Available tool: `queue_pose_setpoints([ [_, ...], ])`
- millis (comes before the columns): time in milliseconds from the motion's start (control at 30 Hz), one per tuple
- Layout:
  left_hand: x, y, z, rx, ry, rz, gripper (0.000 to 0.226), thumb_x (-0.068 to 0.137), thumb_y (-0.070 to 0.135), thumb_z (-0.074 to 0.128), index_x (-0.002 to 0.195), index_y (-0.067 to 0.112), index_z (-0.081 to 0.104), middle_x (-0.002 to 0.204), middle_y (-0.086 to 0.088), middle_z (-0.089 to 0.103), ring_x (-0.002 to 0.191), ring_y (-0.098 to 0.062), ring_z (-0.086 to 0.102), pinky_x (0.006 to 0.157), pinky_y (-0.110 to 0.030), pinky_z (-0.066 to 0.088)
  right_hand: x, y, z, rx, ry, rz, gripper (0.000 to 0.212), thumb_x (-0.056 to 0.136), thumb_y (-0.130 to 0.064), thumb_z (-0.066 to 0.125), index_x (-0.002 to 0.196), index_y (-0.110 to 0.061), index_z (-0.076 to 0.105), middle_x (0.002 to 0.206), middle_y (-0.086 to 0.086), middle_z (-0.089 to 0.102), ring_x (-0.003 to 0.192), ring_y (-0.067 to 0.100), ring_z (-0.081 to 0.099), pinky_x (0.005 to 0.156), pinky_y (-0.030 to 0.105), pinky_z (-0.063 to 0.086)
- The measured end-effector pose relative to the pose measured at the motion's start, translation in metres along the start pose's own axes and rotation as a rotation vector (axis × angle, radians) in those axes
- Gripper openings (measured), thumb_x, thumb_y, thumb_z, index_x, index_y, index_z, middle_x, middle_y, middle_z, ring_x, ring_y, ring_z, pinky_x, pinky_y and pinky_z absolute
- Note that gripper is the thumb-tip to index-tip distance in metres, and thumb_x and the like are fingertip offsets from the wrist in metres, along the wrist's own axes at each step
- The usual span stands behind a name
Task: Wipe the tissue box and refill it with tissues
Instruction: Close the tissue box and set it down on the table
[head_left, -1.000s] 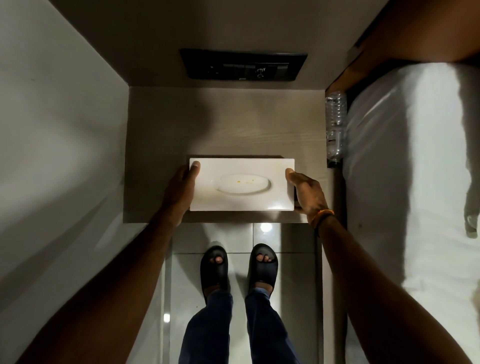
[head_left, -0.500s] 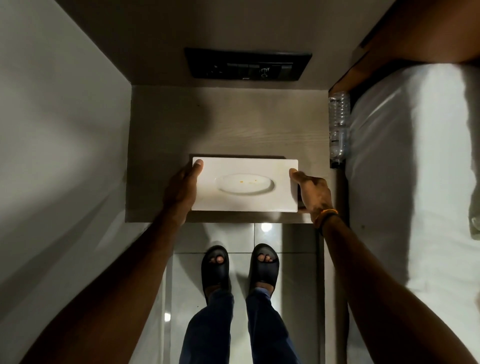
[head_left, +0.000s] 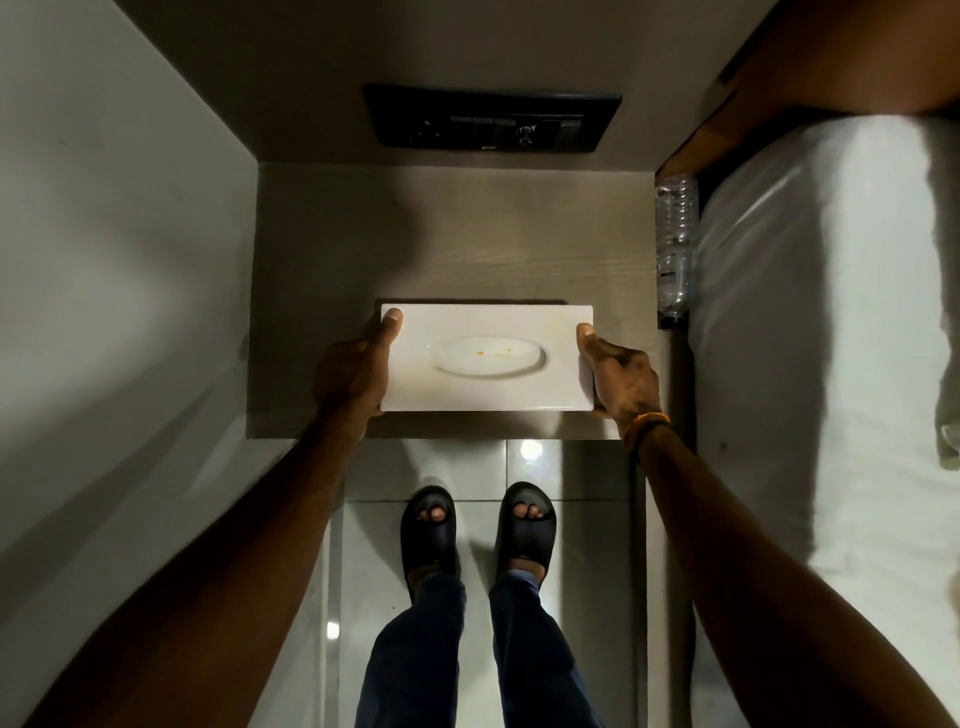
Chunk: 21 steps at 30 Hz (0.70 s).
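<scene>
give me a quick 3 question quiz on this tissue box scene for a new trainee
1. True or false: both hands grip the tissue box at its short ends.
2. Multiple choice: where does the plastic bottle lie? A) on top of the box B) along the right edge of the shelf, beside the bed C) on the floor by the sandals
3. Fill in: small orange specks show in the box's oval ____.

Key
1. True: the left hand holds the left end and the right hand the right end, each with a thumb on top.
2. B
3. opening; no tissue can be seen sticking out of it.
</scene>
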<state>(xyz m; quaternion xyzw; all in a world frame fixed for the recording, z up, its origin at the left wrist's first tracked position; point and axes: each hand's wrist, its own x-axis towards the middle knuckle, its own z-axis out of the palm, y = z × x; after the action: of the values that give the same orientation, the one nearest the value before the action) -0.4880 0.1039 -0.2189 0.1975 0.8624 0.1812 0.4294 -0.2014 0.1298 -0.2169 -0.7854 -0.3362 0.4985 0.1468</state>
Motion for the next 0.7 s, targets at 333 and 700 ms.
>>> queue_pose_setpoints([
  [333, -0.01, 0.0, 0.005, -0.044, 0.084, 0.054, 0.071, 0.089, 0.071, 0.057, 0.123, 0.011, 0.071, 0.128, -0.013, 0.069, 0.119, -0.034, 0.063, 0.105, -0.048, 0.051, 0.004, 0.007, 0.002, -0.094, 0.026, -0.069, 0.051, 0.086, -0.077, 0.056, 0.105, -0.035, 0.078, 0.103, -0.003, 0.07, 0.105, 0.027, 0.064, 0.082, 0.033, 0.058],
  [700, -0.019, 0.001, 0.003, 0.117, 0.039, 0.17, 0.068, 0.1, 0.064, 0.043, 0.129, 0.007, 0.067, 0.134, -0.018, 0.065, 0.123, -0.037, 0.059, 0.108, -0.046, 0.047, -0.007, 0.013, 0.009, -0.097, 0.108, -0.235, 0.045, 0.092, -0.07, 0.056, 0.113, -0.036, 0.077, 0.1, -0.008, 0.079, 0.106, 0.02, 0.069, 0.097, 0.031, 0.05],
])
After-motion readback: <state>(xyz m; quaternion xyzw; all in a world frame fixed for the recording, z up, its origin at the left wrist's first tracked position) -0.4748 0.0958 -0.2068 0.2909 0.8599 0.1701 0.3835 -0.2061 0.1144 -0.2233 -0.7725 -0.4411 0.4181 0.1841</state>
